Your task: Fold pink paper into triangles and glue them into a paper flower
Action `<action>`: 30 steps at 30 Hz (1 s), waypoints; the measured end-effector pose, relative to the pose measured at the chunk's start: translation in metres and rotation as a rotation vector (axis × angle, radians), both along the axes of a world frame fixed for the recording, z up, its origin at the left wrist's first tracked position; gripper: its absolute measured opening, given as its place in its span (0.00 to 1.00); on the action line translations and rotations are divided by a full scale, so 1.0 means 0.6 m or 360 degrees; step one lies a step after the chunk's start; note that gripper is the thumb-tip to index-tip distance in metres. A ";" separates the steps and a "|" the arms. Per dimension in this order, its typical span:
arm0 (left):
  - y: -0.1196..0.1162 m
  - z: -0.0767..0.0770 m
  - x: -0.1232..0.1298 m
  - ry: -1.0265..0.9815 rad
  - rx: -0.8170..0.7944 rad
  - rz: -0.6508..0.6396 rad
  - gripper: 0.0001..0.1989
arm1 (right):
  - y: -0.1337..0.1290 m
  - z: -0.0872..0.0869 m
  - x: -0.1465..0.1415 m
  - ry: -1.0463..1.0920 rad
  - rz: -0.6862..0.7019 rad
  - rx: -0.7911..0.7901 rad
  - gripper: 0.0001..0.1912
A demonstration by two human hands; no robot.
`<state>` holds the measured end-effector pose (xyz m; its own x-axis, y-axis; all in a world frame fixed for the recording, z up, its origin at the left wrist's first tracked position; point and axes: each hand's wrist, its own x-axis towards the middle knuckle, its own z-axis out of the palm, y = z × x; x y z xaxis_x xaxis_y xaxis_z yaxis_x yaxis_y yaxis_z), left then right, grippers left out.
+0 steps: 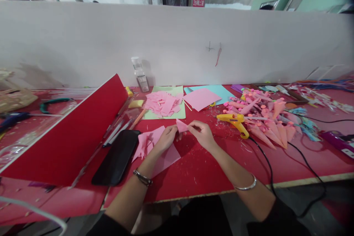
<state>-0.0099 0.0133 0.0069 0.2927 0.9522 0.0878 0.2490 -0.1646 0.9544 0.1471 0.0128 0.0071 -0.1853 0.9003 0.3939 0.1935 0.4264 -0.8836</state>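
Between my two hands a small piece of pink paper (pixel 181 126) is held just above the red table. My left hand (pixel 167 137) pinches its left edge, and my right hand (pixel 202 132) pinches its right edge with thumb and fingertips. Beneath my left forearm lie pink paper sheets (pixel 170 158) with a pile of cut pink strips (pixel 145 144) on top. Beyond the hands, a heap of pink paper pieces (pixel 163 104) rests on a light green sheet (pixel 179 113). To the right stands a yellow glue gun (pixel 233 121) near many pink paper cones (pixel 272 125).
A black phone-like slab (pixel 117 158) lies left of my left arm, beside pens (pixel 117 132) and a tilted red board (pixel 72 136). A clear bottle (pixel 141 77) stands by the white partition (pixel 105 40). Black cables (pixel 269 162) hang over the table's right front edge.
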 end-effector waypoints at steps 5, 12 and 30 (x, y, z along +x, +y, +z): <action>0.000 0.000 0.000 0.0016 -0.0005 -0.0060 0.17 | 0.004 -0.008 -0.004 0.0106 0.0025 -0.0126 0.08; 0.000 -0.002 0.003 0.0054 0.0029 -0.0092 0.14 | 0.005 -0.015 -0.007 0.0107 0.0077 -0.0187 0.10; 0.006 -0.005 0.003 0.0408 0.0294 -0.0044 0.11 | 0.013 -0.034 -0.015 0.0142 0.0176 -0.0370 0.10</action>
